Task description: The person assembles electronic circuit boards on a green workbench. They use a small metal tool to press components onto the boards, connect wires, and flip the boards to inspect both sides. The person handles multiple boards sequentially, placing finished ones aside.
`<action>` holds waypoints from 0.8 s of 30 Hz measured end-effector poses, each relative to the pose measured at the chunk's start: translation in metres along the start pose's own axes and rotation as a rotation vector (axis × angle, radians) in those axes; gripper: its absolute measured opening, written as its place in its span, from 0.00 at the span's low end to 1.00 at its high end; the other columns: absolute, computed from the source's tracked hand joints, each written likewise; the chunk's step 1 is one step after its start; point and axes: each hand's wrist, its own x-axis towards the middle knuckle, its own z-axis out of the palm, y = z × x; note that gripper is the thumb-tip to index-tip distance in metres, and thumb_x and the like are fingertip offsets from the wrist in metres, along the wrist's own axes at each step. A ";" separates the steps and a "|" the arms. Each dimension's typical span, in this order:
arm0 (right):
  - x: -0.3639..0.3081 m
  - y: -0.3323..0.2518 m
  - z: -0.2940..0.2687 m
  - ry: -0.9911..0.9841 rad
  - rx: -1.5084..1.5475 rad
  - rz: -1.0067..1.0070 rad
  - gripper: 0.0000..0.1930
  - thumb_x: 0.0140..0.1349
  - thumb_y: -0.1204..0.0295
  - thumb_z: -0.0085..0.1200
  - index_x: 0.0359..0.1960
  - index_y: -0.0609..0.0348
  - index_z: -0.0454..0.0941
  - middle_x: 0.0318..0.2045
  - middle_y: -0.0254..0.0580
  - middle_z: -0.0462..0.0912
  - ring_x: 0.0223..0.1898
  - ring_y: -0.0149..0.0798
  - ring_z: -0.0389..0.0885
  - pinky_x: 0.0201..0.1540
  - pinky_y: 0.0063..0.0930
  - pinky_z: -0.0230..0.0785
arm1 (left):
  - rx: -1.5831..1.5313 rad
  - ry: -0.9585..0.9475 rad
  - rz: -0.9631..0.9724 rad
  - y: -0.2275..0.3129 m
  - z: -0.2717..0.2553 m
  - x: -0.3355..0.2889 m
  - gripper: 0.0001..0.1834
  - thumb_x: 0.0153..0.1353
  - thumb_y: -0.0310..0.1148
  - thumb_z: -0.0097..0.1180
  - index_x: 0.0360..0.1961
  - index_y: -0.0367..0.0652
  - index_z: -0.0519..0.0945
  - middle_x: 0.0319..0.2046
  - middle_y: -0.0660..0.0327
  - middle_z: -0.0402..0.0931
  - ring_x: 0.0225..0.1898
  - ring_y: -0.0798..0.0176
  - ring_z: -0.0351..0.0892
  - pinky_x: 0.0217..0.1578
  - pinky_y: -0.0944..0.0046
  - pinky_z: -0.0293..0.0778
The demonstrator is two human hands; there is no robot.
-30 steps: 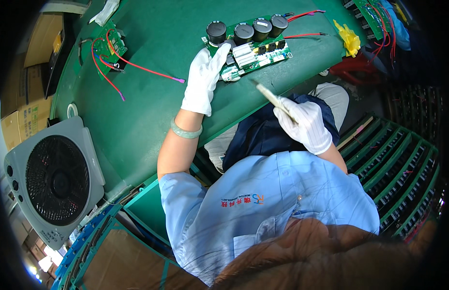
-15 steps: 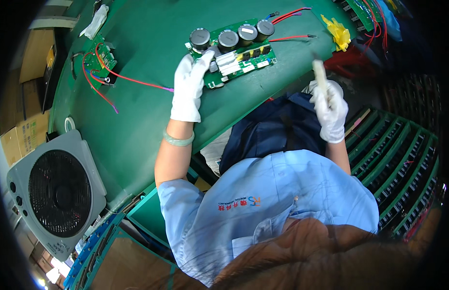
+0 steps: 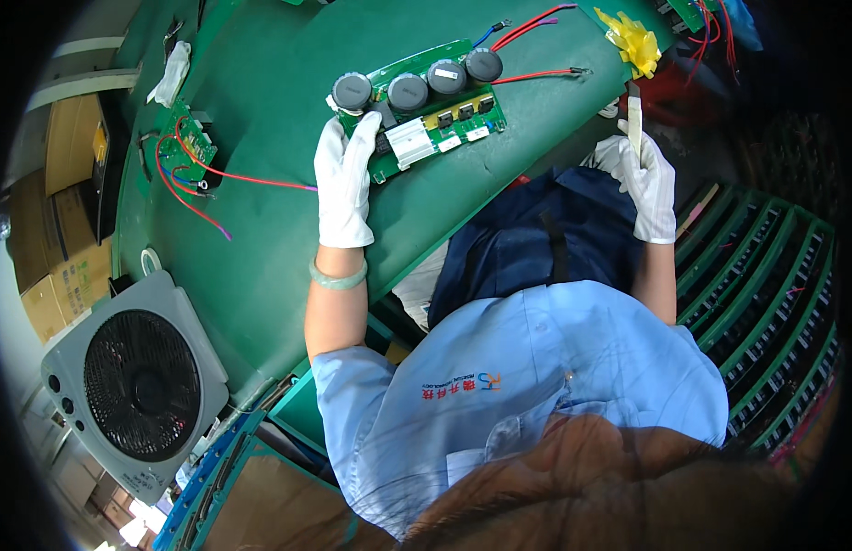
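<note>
A green circuit board [image 3: 487, 122] with several black round capacitors [image 3: 408, 93], a silver heat sink [image 3: 409, 142] and red and blue wires lies on the green table. My left hand [image 3: 344, 184], in a white glove, is closed on the board's left end, its thumb over the top; the fingers underneath are partly hidden. Off the table's right edge, my gloved right hand [image 3: 648, 188] grips a slim tool [image 3: 634, 127] with a pale handle and a short dark tip. That tip points up, just below a bunch of yellow strips [image 3: 633, 44] at the table edge.
Another board [image 3: 192, 138] with long red wires lies at the left, near a white glove [image 3: 173, 73]. A grey fan [image 3: 141, 386] stands lower left. At the right is a green slotted rack [image 3: 766, 303]; more wired boards [image 3: 690, 14] sit at the far right.
My right hand has raised the tool closer to the yellow strips, and its blur is gone. The view has shifted slightly; my left hand stays on the board.
</note>
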 end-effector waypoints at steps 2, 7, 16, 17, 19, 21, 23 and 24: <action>-0.006 0.001 -0.001 -0.030 0.108 0.007 0.16 0.69 0.67 0.49 0.54 0.60 0.76 0.24 0.32 0.79 0.20 0.20 0.73 0.24 0.14 0.65 | 0.011 0.021 0.009 0.002 0.004 0.000 0.16 0.66 0.38 0.56 0.42 0.34 0.75 0.32 0.68 0.70 0.34 0.76 0.64 0.37 0.74 0.64; -0.019 -0.002 0.018 -0.160 0.347 -0.023 0.13 0.69 0.69 0.48 0.50 0.62 0.74 0.29 0.35 0.82 0.24 0.22 0.76 0.27 0.16 0.67 | -0.240 -0.015 -0.083 0.000 0.006 0.004 0.17 0.64 0.36 0.60 0.48 0.34 0.76 0.39 0.64 0.77 0.39 0.74 0.74 0.42 0.73 0.71; -0.036 -0.065 0.026 -0.392 0.138 -0.154 0.12 0.67 0.71 0.52 0.50 0.55 0.80 0.24 0.36 0.80 0.21 0.28 0.77 0.27 0.23 0.69 | -0.227 -0.031 -0.081 -0.004 -0.001 0.009 0.17 0.60 0.31 0.65 0.47 0.35 0.76 0.39 0.63 0.77 0.41 0.73 0.75 0.45 0.72 0.71; -0.029 -0.062 0.030 -0.294 0.031 -0.416 0.13 0.65 0.72 0.53 0.50 0.54 0.80 0.26 0.37 0.80 0.25 0.31 0.78 0.29 0.25 0.70 | -0.219 -0.033 -0.043 -0.002 -0.002 0.007 0.17 0.59 0.30 0.65 0.47 0.35 0.76 0.40 0.63 0.77 0.42 0.72 0.75 0.46 0.71 0.71; -0.013 -0.054 0.040 -0.086 -0.192 -0.927 0.17 0.60 0.73 0.55 0.52 0.51 0.80 0.30 0.40 0.81 0.31 0.38 0.80 0.33 0.30 0.72 | -0.205 -0.035 0.025 0.005 0.001 0.003 0.18 0.59 0.29 0.65 0.47 0.34 0.76 0.41 0.63 0.76 0.43 0.72 0.74 0.46 0.71 0.70; -0.008 -0.058 0.035 -0.086 -0.302 -0.938 0.22 0.53 0.74 0.57 0.53 0.49 0.80 0.33 0.41 0.81 0.37 0.44 0.79 0.36 0.34 0.72 | -0.237 -0.051 0.044 0.002 0.000 0.003 0.18 0.58 0.29 0.65 0.48 0.34 0.75 0.42 0.62 0.76 0.44 0.72 0.74 0.46 0.70 0.70; 0.001 -0.064 0.034 -0.054 -0.377 -1.016 0.24 0.52 0.75 0.57 0.54 0.48 0.80 0.30 0.39 0.79 0.33 0.42 0.79 0.34 0.33 0.72 | -0.256 -0.061 0.060 -0.002 -0.001 0.002 0.19 0.58 0.28 0.65 0.48 0.34 0.75 0.43 0.62 0.75 0.44 0.71 0.74 0.47 0.70 0.70; -0.001 -0.072 0.032 -0.101 -0.436 -0.986 0.25 0.51 0.75 0.57 0.55 0.49 0.79 0.28 0.36 0.77 0.29 0.40 0.77 0.30 0.32 0.70 | -0.259 -0.065 0.070 -0.004 -0.001 0.003 0.19 0.58 0.28 0.65 0.49 0.34 0.75 0.43 0.62 0.75 0.44 0.71 0.74 0.47 0.70 0.70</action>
